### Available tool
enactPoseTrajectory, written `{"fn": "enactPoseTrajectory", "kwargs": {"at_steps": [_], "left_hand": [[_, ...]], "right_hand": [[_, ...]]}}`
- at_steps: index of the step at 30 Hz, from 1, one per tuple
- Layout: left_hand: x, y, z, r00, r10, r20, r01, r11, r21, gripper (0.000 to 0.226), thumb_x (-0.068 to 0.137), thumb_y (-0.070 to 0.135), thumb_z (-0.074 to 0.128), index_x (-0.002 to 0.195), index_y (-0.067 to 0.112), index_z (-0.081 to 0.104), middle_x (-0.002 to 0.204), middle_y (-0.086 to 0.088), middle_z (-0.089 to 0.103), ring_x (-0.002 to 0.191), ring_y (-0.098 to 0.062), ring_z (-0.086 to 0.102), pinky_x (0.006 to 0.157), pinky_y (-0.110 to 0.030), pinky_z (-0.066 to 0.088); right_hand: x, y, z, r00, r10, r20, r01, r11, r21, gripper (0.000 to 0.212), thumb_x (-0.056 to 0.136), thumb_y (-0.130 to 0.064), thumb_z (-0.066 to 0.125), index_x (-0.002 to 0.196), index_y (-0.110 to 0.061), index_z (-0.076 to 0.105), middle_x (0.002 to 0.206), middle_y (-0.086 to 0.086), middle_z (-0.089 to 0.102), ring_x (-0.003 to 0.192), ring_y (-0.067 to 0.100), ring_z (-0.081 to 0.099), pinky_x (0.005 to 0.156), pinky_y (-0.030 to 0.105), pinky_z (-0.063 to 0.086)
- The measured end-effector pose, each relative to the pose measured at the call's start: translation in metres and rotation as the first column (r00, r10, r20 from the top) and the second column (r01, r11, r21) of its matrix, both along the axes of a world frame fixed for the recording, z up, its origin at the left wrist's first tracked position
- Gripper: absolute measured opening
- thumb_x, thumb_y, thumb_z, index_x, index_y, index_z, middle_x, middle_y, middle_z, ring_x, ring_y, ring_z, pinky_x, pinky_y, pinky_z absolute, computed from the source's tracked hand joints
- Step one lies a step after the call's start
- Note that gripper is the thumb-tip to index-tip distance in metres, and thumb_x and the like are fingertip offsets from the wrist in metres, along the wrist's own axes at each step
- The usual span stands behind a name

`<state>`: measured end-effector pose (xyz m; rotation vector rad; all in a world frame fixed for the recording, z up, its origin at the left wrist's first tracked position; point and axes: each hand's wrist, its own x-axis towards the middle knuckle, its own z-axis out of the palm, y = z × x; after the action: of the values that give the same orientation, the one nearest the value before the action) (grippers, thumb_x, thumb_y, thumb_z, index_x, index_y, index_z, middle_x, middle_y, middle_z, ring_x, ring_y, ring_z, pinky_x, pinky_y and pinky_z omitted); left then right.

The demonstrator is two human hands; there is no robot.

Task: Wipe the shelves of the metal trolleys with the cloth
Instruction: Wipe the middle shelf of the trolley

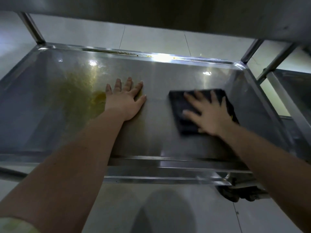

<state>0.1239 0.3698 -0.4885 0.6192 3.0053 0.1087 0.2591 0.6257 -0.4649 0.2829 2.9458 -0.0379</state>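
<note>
A metal trolley shelf (161, 76) with a raised rim fills the view. A yellowish-green stain (80, 91) spreads over its left half. My left hand (125, 100) lies flat on the shelf, fingers straight and spread, at the stain's right edge. A dark folded cloth (183, 105) lies on the right half of the shelf. My right hand (207, 113) presses flat on the cloth with its fingers spread, slightly blurred.
The underside of an upper shelf (151, 9) hangs close overhead. Upright trolley posts (32, 27) (250, 51) stand at the far corners. A second metal trolley (294, 91) stands to the right. A dark rag (240, 192) lies on the tiled floor below the near right corner.
</note>
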Motion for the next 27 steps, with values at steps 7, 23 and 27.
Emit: {"fn": "enactPoseTrajectory", "kwargs": {"at_steps": [7, 23, 27], "left_hand": [[-0.003, 0.004, 0.000, 1.000, 0.008, -0.003, -0.008, 1.000, -0.008, 0.061, 0.095, 0.069, 0.016, 0.152, 0.052, 0.003, 0.166, 0.008, -0.003, 0.152, -0.029, -0.004, 0.118, -0.059, -0.003], [0.005, 0.006, 0.001, 1.000, -0.004, 0.009, 0.004, 1.000, -0.006, 0.061, 0.095, 0.069, 0.015, 0.152, 0.052, 0.004, 0.166, 0.006, -0.002, 0.152, -0.029, -0.005, 0.118, -0.057, -0.004], [0.001, 0.007, -0.001, 1.000, 0.012, 0.003, -0.012, 1.000, 0.003, 0.060, 0.094, 0.071, 0.016, 0.151, 0.054, 0.005, 0.166, 0.008, -0.001, 0.152, -0.027, -0.004, 0.119, -0.056, -0.003]], "right_hand": [[-0.093, 0.062, -0.005, 0.944, -0.329, -0.026, 0.325, 0.941, -0.090, 0.069, 0.090, -0.078, 0.018, 0.152, -0.051, 0.005, 0.165, -0.012, -0.001, 0.148, 0.043, -0.008, 0.112, 0.068, -0.009], [-0.020, 0.096, -0.004, 0.957, -0.290, 0.015, 0.290, 0.957, 0.012, 0.071, 0.085, -0.075, 0.015, 0.151, -0.054, 0.001, 0.164, -0.015, -0.006, 0.148, 0.041, -0.006, 0.113, 0.069, -0.002], [-0.073, 0.123, 0.000, 0.908, -0.419, -0.010, 0.418, 0.906, -0.063, 0.070, 0.088, -0.080, 0.020, 0.151, -0.054, 0.007, 0.164, -0.015, 0.003, 0.149, 0.038, -0.005, 0.113, 0.068, -0.005]]}}
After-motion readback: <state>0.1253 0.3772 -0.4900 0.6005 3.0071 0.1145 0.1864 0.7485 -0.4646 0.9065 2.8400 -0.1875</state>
